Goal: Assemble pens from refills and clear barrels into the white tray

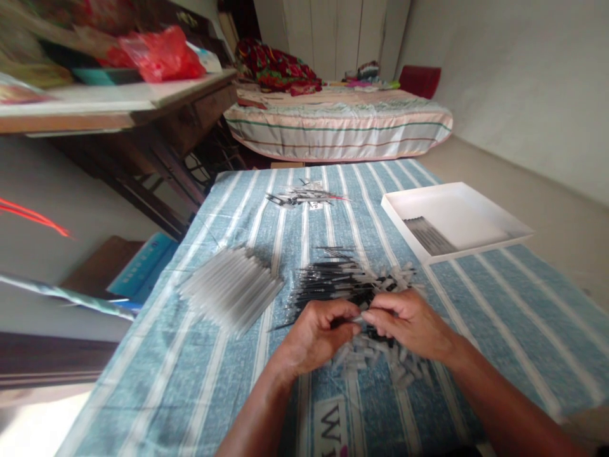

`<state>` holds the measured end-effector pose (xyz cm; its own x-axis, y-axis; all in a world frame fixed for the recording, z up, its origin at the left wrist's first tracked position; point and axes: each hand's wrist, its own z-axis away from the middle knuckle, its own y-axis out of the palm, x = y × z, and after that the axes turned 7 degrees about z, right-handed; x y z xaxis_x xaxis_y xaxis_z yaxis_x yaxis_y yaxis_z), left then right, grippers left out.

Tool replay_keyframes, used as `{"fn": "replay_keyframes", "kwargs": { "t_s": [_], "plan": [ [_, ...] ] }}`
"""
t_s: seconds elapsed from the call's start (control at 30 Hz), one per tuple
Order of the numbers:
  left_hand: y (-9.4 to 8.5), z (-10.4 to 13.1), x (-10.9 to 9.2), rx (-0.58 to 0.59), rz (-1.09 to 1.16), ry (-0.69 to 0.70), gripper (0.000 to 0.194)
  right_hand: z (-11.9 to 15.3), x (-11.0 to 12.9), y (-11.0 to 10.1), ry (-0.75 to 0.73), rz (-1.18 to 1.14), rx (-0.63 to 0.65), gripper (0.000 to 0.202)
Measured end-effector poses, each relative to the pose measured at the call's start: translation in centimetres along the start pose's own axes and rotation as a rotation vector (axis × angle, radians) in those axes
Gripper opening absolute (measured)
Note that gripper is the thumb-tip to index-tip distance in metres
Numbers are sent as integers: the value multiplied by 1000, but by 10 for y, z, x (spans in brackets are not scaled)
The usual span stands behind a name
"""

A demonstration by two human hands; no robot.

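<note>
My left hand [320, 333] and my right hand [413, 322] meet fingertip to fingertip over the middle of the table. Both pinch a small whitish piece [360, 317], mostly covered by the fingers, so its kind is unclear. Just beyond my left hand lies a heap of thin black pen refills [323, 282]. Small translucent pieces like pen caps [404, 368] are strewn under and around my right hand, with black ones among them. To the left, a stack of clear pen barrels [233, 285] lies side by side.
A shallow white box [480, 216] at the right holds a row of grey pens [429, 236]. Several loose thin pieces [302, 195] lie far back on the striped tablecloth [176, 387]. A wooden desk [109, 105] stands at the left; a bed [342, 127] stands behind.
</note>
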<state>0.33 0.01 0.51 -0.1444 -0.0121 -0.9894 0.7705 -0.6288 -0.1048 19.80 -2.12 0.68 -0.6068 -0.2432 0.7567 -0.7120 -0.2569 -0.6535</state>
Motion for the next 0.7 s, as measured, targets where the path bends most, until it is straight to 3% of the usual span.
{"fn": "replay_keyframes", "kwargs": {
  "t_s": [0.2,0.33,0.5,0.7],
  "plan": [
    [-1,0,-1,-35,-103,53,13,-3,2,3,29,18,-33,40],
    [-4,-1,0,-137,-116,68,13,-2,3,2,50,-6,-3,32],
    [-7,-2,3,-393,-113,148,6,7,0,4,54,399,223,13],
    [-6,-3,4,-483,-117,181,8,17,4,13,62,743,359,13]
  ]
}}
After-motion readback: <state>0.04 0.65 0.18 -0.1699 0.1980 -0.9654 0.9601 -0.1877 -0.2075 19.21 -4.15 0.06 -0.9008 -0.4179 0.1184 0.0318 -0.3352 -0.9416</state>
